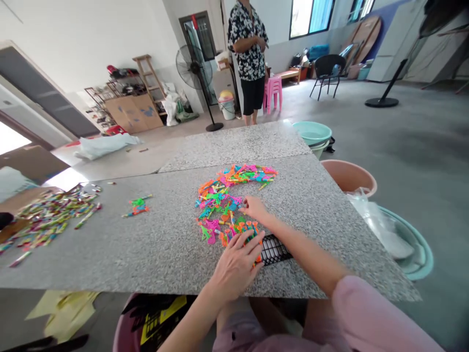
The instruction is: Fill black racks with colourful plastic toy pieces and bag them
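Observation:
My left hand (pixel 236 264) lies with fingers stretched over a row of small orange-topped plastic pieces (pixel 249 224) standing in a black slotted tray (pixel 275 248). The tray's right part shows bare slots. At the right edge of a curved heap of bright plastic pieces (pixel 217 198) is my right hand (pixel 256 209), its fingers pinched together. What they hold, if anything, is too small to make out. The heap mixes pink, green, orange and blue pieces with little printed tubes, and it reaches back from the tray.
A speckled stone table (pixel 157 249) carries a pile of printed tubes (pixel 54 215) at left and a small cluster of coloured pieces (pixel 139 206). Basins (pixel 348 173) stand off the right edge. Beyond the table stands a person (pixel 251 54). A crate with black trays (pixel 157 318) sits below.

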`<action>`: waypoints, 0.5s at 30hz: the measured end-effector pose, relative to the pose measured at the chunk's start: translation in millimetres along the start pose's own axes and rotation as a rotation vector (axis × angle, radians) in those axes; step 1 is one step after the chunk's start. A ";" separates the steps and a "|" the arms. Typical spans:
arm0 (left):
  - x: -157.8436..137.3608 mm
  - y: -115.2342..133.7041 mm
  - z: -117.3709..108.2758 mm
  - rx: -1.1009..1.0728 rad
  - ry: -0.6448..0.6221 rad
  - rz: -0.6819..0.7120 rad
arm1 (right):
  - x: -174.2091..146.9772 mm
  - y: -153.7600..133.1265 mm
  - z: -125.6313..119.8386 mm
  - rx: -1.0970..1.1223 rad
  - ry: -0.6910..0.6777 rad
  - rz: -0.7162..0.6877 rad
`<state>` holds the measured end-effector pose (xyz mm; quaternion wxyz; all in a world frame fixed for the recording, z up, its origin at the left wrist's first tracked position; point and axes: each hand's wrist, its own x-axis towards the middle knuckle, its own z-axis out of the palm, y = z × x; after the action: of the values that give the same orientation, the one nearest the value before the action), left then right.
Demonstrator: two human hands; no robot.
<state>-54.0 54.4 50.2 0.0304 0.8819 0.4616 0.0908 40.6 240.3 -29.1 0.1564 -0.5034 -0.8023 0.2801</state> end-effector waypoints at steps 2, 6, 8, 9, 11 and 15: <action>0.9 0.5 -0.7 -0.010 -0.035 0.000 | 14.5 -11.8 5.9 -0.017 0.005 0.061; 1.5 -0.9 0.5 -0.052 -0.053 -0.010 | 5.4 3.4 -3.4 -0.048 0.028 0.161; 0.6 -3.6 -0.9 -0.117 -0.037 -0.004 | -20.5 21.4 -22.2 -0.028 0.096 0.176; 0.0 -5.1 -3.2 -0.171 -0.016 -0.006 | -38.3 27.8 -33.1 0.021 0.146 0.162; -0.6 -6.8 -11.3 -0.309 0.117 -0.078 | -79.8 29.4 -53.4 0.191 0.271 0.095; 7.1 5.0 -31.3 -0.671 0.442 -0.403 | -155.9 -4.7 -76.9 0.434 0.413 -0.010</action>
<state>-51.9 56.3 82.6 0.2323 0.6751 0.5649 0.4138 147.5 121.6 39.6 0.4216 -0.5005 -0.6773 0.3362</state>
